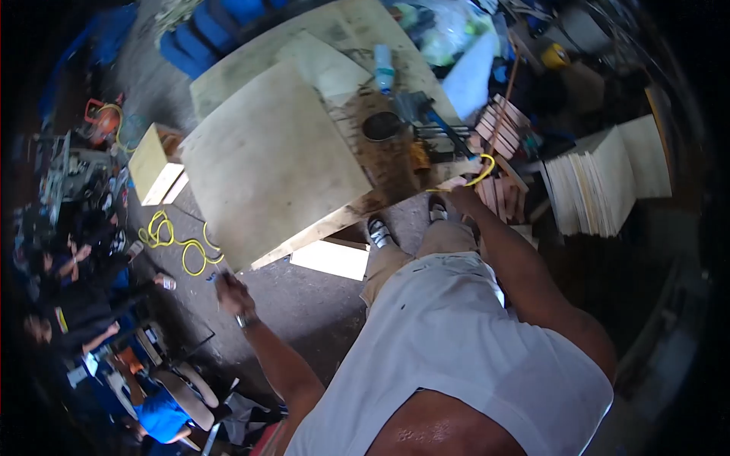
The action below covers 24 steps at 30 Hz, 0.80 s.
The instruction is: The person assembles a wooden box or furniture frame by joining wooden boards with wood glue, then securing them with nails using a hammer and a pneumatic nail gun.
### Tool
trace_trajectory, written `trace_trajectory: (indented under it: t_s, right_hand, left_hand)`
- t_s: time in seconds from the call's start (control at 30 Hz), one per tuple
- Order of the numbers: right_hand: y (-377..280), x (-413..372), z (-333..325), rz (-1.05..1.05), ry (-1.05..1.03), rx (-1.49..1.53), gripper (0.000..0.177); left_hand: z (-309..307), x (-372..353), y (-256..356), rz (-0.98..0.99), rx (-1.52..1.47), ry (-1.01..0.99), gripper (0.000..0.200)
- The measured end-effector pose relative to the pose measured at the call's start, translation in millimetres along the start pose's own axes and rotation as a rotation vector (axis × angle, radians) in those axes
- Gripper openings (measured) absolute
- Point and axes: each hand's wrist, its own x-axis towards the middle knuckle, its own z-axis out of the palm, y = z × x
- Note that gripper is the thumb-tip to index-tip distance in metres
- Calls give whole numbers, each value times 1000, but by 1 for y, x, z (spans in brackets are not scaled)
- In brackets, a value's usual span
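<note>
My left hand (234, 295), with a watch at the wrist, is beside the near left corner of a large pale plywood panel (266, 144). Its fingers look curled, and a small dark bit shows by the fingertips, too small to name. At the table's near right edge, my right hand (459, 194) looks closed around a yellow hose (487, 169), which shows on both sides of it. Close to that hand, a hammer-like tool with a blue handle (449, 131) lies on the worktable (220, 87). A dark round tin (382, 127) stands beside it.
A plastic bottle (384, 68) is on the table. Plywood sheets (593, 190) and wood blocks (502, 125) are stacked to the right. A wooden box (156, 167) and coiled yellow hose (194, 254) lie on the floor at left. Several people (163, 414) sit at left.
</note>
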Motion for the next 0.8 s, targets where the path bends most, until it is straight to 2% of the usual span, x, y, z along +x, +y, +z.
trace_trajectory:
  t_s: [0.07,0.1,0.13,0.17,0.2,0.23,0.27,0.33,0.4,0.47,0.57,0.6,0.67,0.8]
  right_hand:
    - [18,-45,14,84,-273,71,30]
    - [26,-54,38,214,-256,124,33]
    - [32,-58,49,354,-213,202,36]
    - [39,-62,61,491,-155,284,39]
    - [47,-56,64,640,-65,390,42]
    - [57,-43,53,680,65,410,43]
    - [66,-31,43,711,199,429,44]
    - [91,-1,22,471,521,304,42]
    - [107,39,-9,335,637,291,40]
    - [119,74,-3,81,441,300,36]
    - [110,96,-18,7,26,-112,30]
    - [109,104,-7,-11,53,-137,28]
    - [111,119,12,-56,117,-205,23]
    - [103,119,-7,-30,79,-38,17]
  left_hand:
    - [-18,-54,-38,-460,-182,87,31]
    - [-42,-75,-75,-649,-118,22,29]
    - [-48,-106,-106,-870,-129,130,26]
    - [-58,-132,-143,-1057,-93,158,24]
    - [-44,-169,-157,-1074,242,37,25]
    - [-21,-197,-165,-1070,573,-92,26]
    - [-3,-210,-171,-1017,497,-27,27]
    - [25,-246,-179,-909,332,149,28]
    - [48,-265,-166,-877,264,151,30]
    - [65,-273,-157,-845,271,57,31]
    - [104,-304,-156,-809,341,32,32]
    - [116,-315,-160,-783,348,28,32]
    - [142,-337,-174,-751,221,151,30]
    - [164,-356,-183,-673,-18,232,26]
